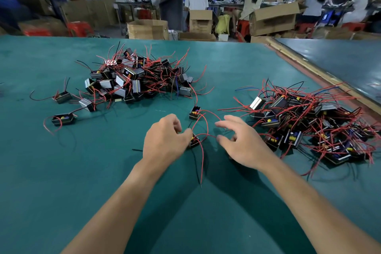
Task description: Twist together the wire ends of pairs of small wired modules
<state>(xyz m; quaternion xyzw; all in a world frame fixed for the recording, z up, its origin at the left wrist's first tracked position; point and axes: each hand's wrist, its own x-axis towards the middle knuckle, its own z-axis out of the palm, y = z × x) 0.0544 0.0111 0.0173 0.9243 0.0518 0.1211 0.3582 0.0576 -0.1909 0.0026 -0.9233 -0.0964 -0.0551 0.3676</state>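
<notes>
Tangling is the danger right now: the red wires [206,126] of the two modules loop over one another between the hands, and I judge a hasty pinch could catch the wrong strand, or a loop instead of a bare end, so the twist would join nothing. A tug could also drag the far module [195,112], lying loose on the bench [82,171] at 12 o'clock from the near module [195,142], or pull the near one out of its hold. One long lead [202,163] trails off to 6 o'clock and could snag when the hands move. Stray leads from the right pile [309,128] at 3 o'clock lie close to the right hand [243,144] and might get swept in; the left pile [136,80] at 10 o'clock is well apart. Now the pose: left hand [165,140] palm down, fingers [185,132] curled round the near module, which is mostly hidden. The right hand hovers just beside the loops, palm down, fingers spread and lightly bent, thumb and forefinger apart, holding nothing I can make out; whether a tip touches a wire, I cannot tell.
</notes>
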